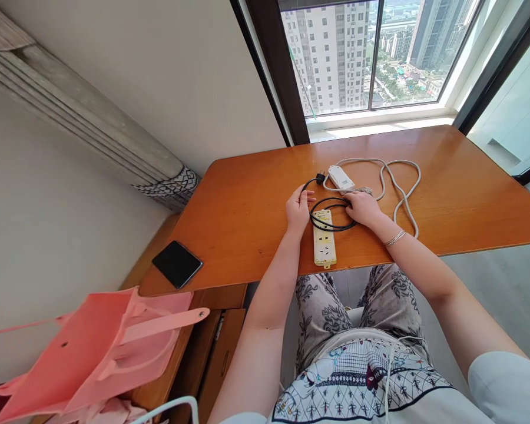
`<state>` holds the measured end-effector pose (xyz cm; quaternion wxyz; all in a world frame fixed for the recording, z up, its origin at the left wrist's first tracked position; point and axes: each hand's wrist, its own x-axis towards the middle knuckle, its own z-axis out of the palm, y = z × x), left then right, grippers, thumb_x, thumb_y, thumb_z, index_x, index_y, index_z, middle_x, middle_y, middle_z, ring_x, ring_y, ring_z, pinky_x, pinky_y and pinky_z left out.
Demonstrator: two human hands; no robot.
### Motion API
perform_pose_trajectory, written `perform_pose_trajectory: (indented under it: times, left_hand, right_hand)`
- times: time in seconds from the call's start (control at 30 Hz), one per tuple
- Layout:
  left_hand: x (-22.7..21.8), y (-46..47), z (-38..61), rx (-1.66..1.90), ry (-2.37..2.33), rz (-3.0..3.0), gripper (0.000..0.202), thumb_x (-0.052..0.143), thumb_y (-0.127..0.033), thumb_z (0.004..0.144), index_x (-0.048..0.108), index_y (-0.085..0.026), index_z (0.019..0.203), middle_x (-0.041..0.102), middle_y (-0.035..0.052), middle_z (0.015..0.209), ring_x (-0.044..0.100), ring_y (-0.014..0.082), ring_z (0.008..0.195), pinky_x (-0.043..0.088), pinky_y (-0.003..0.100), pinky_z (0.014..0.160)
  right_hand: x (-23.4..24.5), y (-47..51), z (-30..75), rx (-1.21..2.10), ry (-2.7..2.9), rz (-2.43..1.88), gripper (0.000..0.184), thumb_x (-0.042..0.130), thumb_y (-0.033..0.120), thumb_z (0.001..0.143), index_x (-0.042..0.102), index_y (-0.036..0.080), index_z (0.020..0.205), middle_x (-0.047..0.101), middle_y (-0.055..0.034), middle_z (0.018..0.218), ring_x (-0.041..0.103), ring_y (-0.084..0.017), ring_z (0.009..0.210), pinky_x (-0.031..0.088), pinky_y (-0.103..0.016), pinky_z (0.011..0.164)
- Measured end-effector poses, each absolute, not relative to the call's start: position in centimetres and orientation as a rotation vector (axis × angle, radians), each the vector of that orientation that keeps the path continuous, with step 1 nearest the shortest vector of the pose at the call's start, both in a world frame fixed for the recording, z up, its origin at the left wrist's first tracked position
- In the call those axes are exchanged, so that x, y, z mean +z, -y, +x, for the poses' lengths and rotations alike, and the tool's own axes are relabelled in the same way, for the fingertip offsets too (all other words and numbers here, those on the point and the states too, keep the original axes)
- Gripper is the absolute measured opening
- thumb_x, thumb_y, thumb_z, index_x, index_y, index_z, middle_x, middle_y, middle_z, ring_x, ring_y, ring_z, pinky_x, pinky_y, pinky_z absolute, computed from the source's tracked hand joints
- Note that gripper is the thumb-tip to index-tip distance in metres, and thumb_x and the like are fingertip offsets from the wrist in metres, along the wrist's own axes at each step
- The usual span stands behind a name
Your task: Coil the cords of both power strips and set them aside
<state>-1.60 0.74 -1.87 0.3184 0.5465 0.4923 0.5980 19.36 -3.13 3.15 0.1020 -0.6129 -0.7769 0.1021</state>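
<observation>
My left hand pinches a black cable a short way below its black plug. That cable lies in a loose round coil, and my right hand has its fingers closed on the coil's right side. Under the coil, a yellowed power strip lies lengthwise toward me, its upper end partly crossed by the cable. Just beyond my hands is a second, white power strip, with a grey-white cord looping away to the right. The right fingertips are partly hidden.
The brown wooden table runs up to the window. A black phone rests near its left corner. Below that corner, a pink bag sits beside wooden drawers. A bunched curtain hangs at the left.
</observation>
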Motion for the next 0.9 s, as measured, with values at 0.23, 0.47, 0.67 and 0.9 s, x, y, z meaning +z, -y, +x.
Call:
perform_pose_trajectory:
  times: [0.23,0.47,0.67,0.9]
  left_hand:
    - [-1.64,-0.17,-1.43,1.749,-1.320,1.424,0.033,0.051,-0.043,0.101,0.069,-0.018,0.111,0.075,0.0055,0.092,0.070,0.0112,0.066,0.051,0.022,0.061]
    - [-1.65,0.07,-1.17,1.706,-1.189,1.535,0.040,0.051,-0.054,0.100,0.068,-0.019,0.112,0.075,0.0068,0.096,0.073,0.0135,0.072,0.052,0.024,0.063]
    - [-2.15,-0.15,-1.12,1.587,-1.144,1.593,0.043,0.053,-0.056,0.098,0.068,-0.019,0.116,0.076,0.0088,0.100,0.075,0.0176,0.079,0.058,0.030,0.073]
    - [-2.19,-0.14,-1.22,1.597,-1.122,1.552,0.049,0.055,-0.063,0.096,0.068,-0.020,0.117,0.077,0.0092,0.101,0.075,0.0189,0.085,0.061,0.033,0.081]
  right_hand:
    - [2.70,2.49,19.88,0.481,2.264,-1.897,0.032,0.061,0.035,0.095,0.068,0.018,0.120,0.073,-0.0131,0.126,0.067,-0.027,0.119,0.052,-0.036,0.098]
    - [3.13,2.64,19.81,0.490,2.233,-1.942,0.027,0.059,0.032,0.094,0.069,0.016,0.114,0.072,-0.0153,0.127,0.065,-0.030,0.123,0.050,-0.038,0.101]
    - [3.37,2.96,19.64,0.463,2.274,-1.995,0.030,0.059,0.034,0.093,0.068,0.014,0.114,0.072,-0.0193,0.126,0.065,-0.033,0.122,0.051,-0.040,0.098]
    - [2.39,2.22,20.13,0.526,2.038,-1.842,0.017,0.059,0.026,0.090,0.070,0.018,0.100,0.076,-0.0135,0.109,0.069,-0.028,0.105,0.051,-0.037,0.090]
